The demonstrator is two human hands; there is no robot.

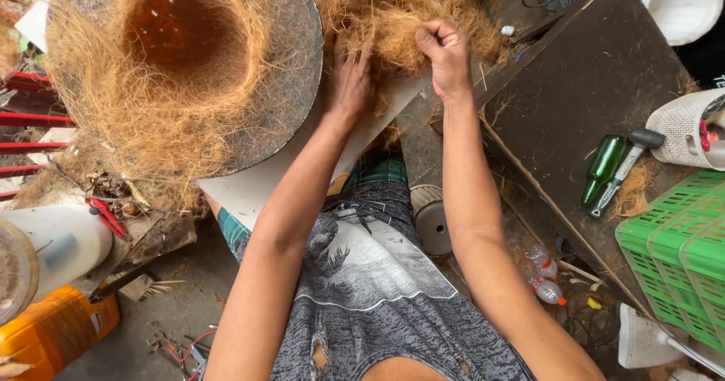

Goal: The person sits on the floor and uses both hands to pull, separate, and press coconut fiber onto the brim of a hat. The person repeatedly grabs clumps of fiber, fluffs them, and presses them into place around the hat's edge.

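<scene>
Your right hand was closed into a fist, pinching a tuft of the coconut fibre pile that lay just right of the round mould, the big grey disc with a deep, fibre-lined hollow in its middle. Your left hand lay flatter, fingers stretched and a little apart, pressed into the lower edge of that same pile, close against the mould's right rim; whether those fingers actually gripped any strands I couldn't quite tell, since the fibre hid the tips. Loose fibre also draped over the mould's left and lower sides. Under your hands, and reaching down from the mould's lower rim, a pale board showed. Well to the right of the mould sat a dark brown board, and on its far right edge lay a green glass bottle with a hammer just beside it. Farther right again were a green plastic crate and a white woven basket. Below and left of the mould stood a white plastic jug, with a yellow jerrycan beneath that. Below the mould's right rim, between your forearms, a spool rested on the ground.
</scene>
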